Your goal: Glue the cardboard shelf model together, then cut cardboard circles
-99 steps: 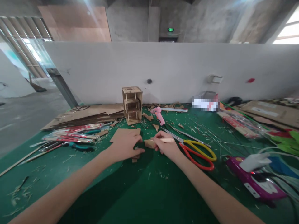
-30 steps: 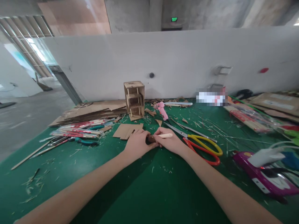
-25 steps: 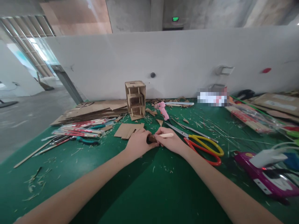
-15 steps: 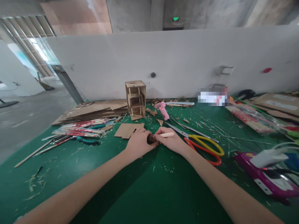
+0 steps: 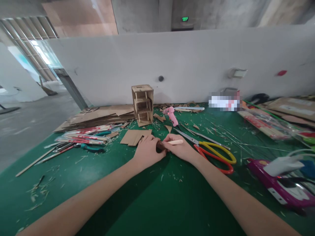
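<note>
My right hand [image 5: 178, 147] is closed in a pinch around a pale, rounded stick [image 5: 176, 142], whose blunt end points right; its other end is hidden by my fingers. My left hand [image 5: 147, 151] curls around a small dark brown piece [image 5: 160, 146], probably cardboard, at the fingertips of my right hand. Just beyond my left hand lie flat cardboard pieces [image 5: 131, 137]. Large scissors [image 5: 214, 152] with red and yellow handles rest right beside my right hand, blades slightly apart.
Behind the hands stands a small cardboard shelf tower [image 5: 142, 105]. A pink glue gun [image 5: 172, 116] is right of it. Bundled sticks [image 5: 83, 136] and teal-handled pliers [image 5: 92, 148] lie left. A purple power strip [image 5: 278, 186] sits right. Shavings litter the green table [image 5: 152, 203].
Both hands stay almost in place. The small brown piece has shifted or turned slightly between them; the stick is held as before.
</note>
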{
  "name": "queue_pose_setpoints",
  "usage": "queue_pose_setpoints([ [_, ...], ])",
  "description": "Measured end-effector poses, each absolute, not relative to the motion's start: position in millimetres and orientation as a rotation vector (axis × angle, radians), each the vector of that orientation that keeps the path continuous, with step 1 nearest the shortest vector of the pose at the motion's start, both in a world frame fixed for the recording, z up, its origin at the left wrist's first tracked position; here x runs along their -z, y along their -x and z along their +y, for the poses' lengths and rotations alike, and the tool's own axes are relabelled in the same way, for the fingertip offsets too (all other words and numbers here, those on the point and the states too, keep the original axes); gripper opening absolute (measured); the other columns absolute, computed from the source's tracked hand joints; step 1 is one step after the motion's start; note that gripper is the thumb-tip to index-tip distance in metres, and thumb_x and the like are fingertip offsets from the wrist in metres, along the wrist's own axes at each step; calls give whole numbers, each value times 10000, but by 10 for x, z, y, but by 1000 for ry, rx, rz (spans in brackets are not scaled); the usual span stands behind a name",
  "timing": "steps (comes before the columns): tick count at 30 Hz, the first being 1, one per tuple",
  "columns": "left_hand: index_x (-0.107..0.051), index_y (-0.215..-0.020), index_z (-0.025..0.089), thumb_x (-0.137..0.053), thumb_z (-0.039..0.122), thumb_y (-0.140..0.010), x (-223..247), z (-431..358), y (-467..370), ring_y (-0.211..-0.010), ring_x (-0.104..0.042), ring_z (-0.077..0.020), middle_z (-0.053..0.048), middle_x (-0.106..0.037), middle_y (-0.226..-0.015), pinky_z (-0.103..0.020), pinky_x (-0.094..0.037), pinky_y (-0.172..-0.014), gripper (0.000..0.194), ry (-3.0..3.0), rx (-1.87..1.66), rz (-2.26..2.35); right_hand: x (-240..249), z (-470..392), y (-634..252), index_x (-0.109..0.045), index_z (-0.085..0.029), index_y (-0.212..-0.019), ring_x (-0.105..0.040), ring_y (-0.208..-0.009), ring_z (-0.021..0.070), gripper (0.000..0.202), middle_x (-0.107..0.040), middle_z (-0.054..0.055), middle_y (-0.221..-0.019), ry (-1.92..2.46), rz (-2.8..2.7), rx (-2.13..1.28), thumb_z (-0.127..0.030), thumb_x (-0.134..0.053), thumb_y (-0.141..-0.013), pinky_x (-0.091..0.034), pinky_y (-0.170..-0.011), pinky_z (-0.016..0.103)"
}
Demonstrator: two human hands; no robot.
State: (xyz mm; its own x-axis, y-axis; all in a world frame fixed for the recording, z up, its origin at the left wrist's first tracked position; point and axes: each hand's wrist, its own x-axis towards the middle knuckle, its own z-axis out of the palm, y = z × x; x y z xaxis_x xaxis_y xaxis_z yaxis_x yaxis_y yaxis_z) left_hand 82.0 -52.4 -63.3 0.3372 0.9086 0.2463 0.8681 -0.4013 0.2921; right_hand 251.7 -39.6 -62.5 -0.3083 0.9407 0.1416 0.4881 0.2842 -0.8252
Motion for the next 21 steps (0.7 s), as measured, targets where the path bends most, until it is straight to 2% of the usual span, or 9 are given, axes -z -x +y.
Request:
queue_pose_setpoints([
  [21, -650, -995, 221, -587, 421, -770, 611, -525, -787, -1030, -571, -286, -80, -627, -994, -408, -471, -899, 308, -2477, -584, 1580, 545, -438, -2510, -592, -183, -725, -518, -555, 103, 151, -616, -20, -640, 1274, -1935, -976, -293, -562, -823, -341, -486, 207],
])
